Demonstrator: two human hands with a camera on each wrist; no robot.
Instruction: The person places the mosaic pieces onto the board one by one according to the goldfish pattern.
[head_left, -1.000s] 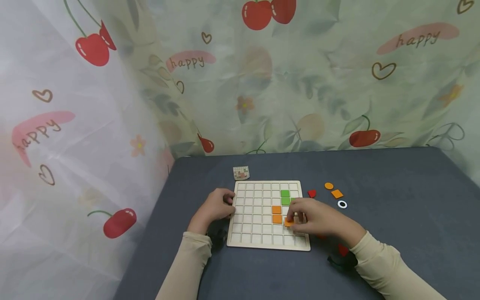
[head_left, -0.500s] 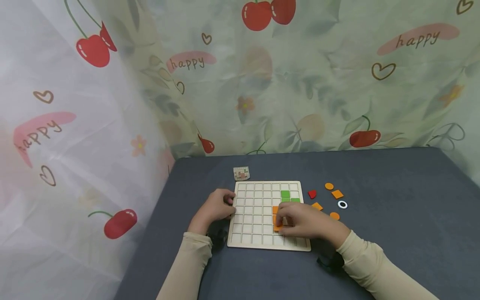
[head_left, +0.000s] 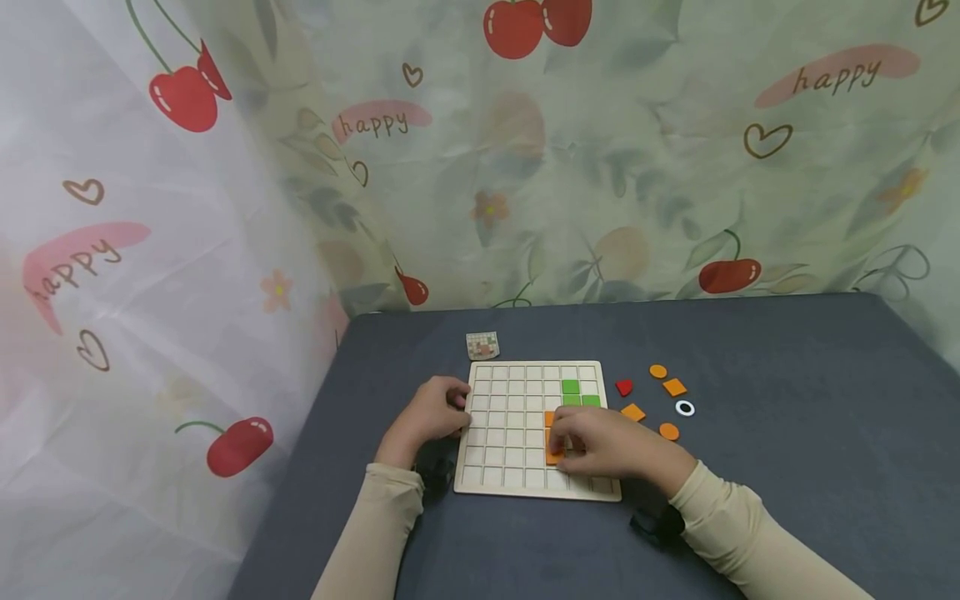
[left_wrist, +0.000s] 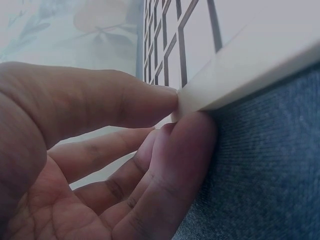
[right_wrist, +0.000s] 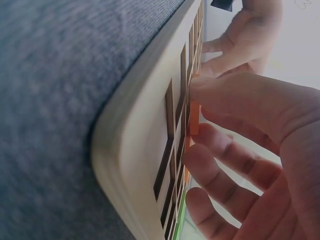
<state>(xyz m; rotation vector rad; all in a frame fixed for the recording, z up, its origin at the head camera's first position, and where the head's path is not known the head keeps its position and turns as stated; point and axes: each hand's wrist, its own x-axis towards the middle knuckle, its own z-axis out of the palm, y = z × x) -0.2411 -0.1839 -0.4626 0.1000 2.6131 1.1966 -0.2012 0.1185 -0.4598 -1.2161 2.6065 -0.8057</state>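
Note:
A pale wooden grid board (head_left: 491, 457) lies on the dark table. My left hand (head_left: 429, 412) holds its left edge; in the left wrist view the thumb (left_wrist: 150, 105) and a fingertip meet at the rim. Over the lower right part of the board, my right hand (head_left: 611, 440) pinches an orange square tile (right_wrist: 194, 119) between thumb and fingers, low at the grid. That tile is at the lower end of a column of orange square tiles (head_left: 550, 418), partly hidden by the hand. Green square tiles (head_left: 571, 387) sit in cells at the upper right.
Right of the board lie a red piece (head_left: 624, 387), orange round pieces (head_left: 657, 372), orange square pieces (head_left: 675, 387) and a white ring-like piece with a dark centre (head_left: 684, 408). A small patterned card (head_left: 482, 346) is behind the board. Printed curtains surround the table.
My right hand has moved left across the board with the orange tile, to the lower end of the orange column, and lowered it there. The left hand has stayed at the board's edge.

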